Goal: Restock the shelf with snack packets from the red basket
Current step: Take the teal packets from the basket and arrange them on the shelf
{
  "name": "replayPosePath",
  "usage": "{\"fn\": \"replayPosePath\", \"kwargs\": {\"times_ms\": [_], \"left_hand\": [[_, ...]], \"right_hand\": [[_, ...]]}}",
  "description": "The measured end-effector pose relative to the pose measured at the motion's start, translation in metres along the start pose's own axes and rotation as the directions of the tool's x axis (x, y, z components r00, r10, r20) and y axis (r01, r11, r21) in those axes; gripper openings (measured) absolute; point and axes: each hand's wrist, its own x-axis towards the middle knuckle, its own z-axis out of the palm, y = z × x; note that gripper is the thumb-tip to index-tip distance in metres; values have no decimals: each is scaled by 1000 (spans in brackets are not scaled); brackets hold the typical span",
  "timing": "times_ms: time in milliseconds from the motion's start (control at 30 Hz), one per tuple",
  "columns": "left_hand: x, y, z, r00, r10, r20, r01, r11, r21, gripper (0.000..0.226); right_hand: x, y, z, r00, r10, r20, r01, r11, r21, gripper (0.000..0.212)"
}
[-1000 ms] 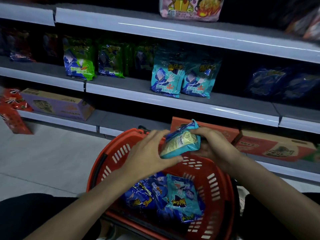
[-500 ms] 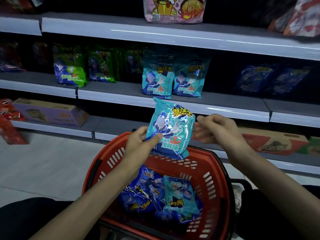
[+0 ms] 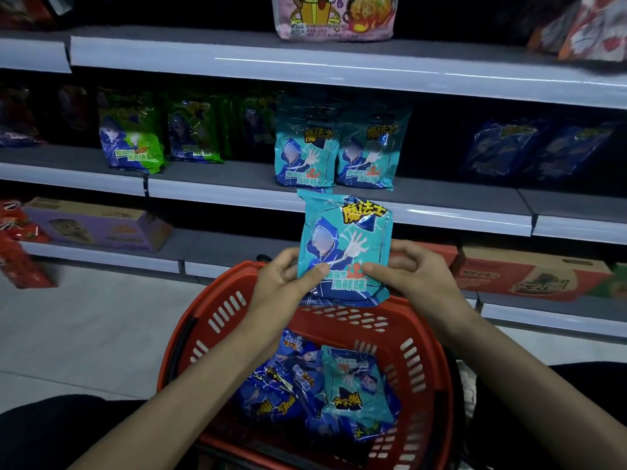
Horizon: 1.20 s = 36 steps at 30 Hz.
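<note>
I hold a teal snack packet [image 3: 344,247] upright above the red basket [image 3: 217,320]. My left hand [image 3: 285,283] pinches its lower left corner and my right hand [image 3: 412,274] pinches its lower right edge. Just above and behind it, two matching teal packets [image 3: 334,154] stand side by side on the middle shelf [image 3: 237,184]. Inside the basket lie several packets, dark blue ones [image 3: 278,388] on the left and a teal one [image 3: 356,385] on the right.
Green packets [image 3: 132,144] stand left on the middle shelf, dark blue ones [image 3: 529,150] right. Cardboard boxes, one purple [image 3: 95,223] and one red [image 3: 529,276], sit on the bottom shelf. A pink bag [image 3: 334,16] is on the top shelf. Pale floor lies left.
The teal packet was turned from edge-on to upright and facing me, then lifted toward the middle shelf. My right hand came back onto its lower right edge.
</note>
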Motion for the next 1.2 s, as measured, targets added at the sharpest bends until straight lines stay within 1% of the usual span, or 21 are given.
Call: {"fn": "replayPosePath", "kwargs": {"times_ms": [100,233,300,400,533,700,867,967,1067,1200], "left_hand": [[-2,5,3,999,34,26,-34,999,20,34],[-4,7,6,992,119,40,-122,988,90,31],[-3,5,7,990,140,23,-142,984,110,29],[4,4,10,981,193,-33,-184,966,183,22],[15,5,16,971,230,-56,-209,944,255,19],[36,6,26,937,323,-134,-237,869,435,13],[66,7,34,920,364,-144,-228,798,558,7],[88,12,39,909,382,-169,-198,750,631,10],[105,23,45,914,363,-180,-155,724,672,16],[128,41,56,938,280,-205,-77,745,663,22]], "right_hand": [[5,3,-3,1000,15,-2,-15,998,54,38],[10,6,-7,999,48,-19,-45,991,123,36],[11,5,-8,998,49,-33,-44,992,118,37],[10,2,-10,998,12,-65,-6,996,89,38],[12,2,-11,986,-70,-149,69,998,-14,40],[25,3,-12,936,-213,-280,159,967,-201,43],[46,2,-12,889,-329,-318,185,894,-408,41],[64,0,-15,868,-365,-337,175,860,-480,39],[82,-3,-16,842,-407,-354,179,829,-529,38],[114,-8,-18,821,-454,-347,190,790,-583,35]]}}
